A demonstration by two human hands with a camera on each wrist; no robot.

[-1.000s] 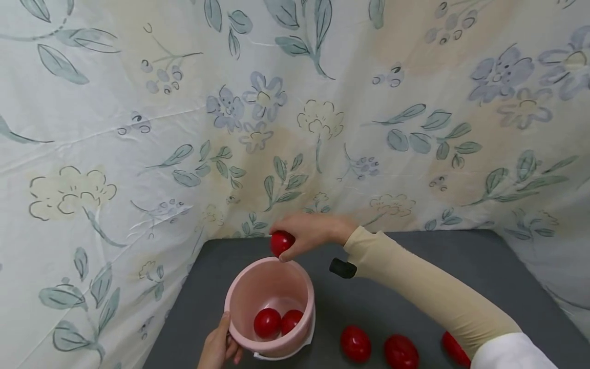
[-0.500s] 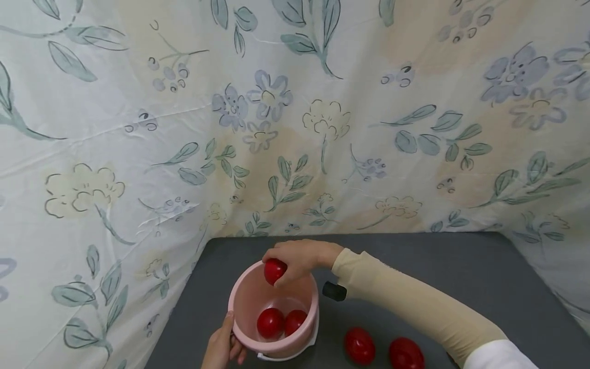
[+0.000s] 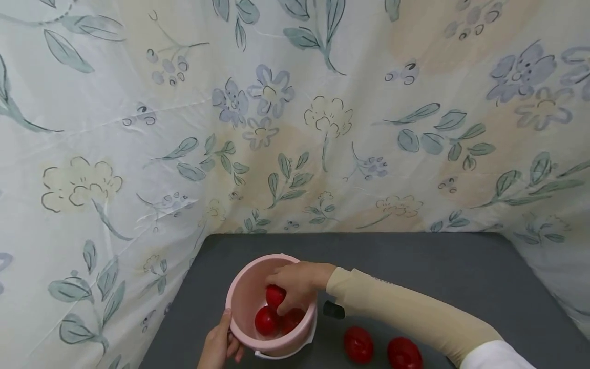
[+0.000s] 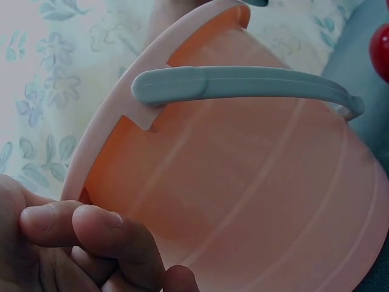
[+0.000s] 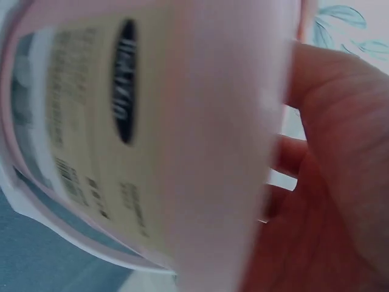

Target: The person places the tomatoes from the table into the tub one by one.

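- Right hand (image 3: 295,284) reaching down inside the pink bucket (image 3: 244,292), fingers curled round a red egg (image 3: 275,295) and gripping it just above the bucket's floor.
- Two more red eggs lying in the bottom of the bucket: one (image 3: 266,321) at the left, touching the gripped egg from below, the other (image 3: 293,320) largely hidden under the right hand.
- Left hand (image 3: 220,348) holding the bucket at its near-left wall, thumb up against the outside just under the rim; in the left wrist view, curled fingers (image 4: 91,234) pressed against the pink wall below the rim.
- Pale grey-blue handle (image 4: 243,85) folded down along the outside of the bucket, seen close up by the left wrist camera.
- White label with a dark oval mark and blurred print (image 5: 121,121) filling the right wrist view beside the palm; text too smeared to read.
- Bucket standing upright on the dark grey tabletop (image 3: 438,271), near its left edge.
- Two loose red eggs on the tabletop to the right of the bucket, near the bottom of the head view: one (image 3: 358,345) near the bucket, another (image 3: 404,353) just beyond it, close beside each other.
- Cream sleeve (image 3: 405,312) covering the right forearm, small black device (image 3: 334,310) at the wrist.
- Floral cloth (image 3: 295,128) with blue flowers and green leaves hanging behind and to the left of the tabletop.
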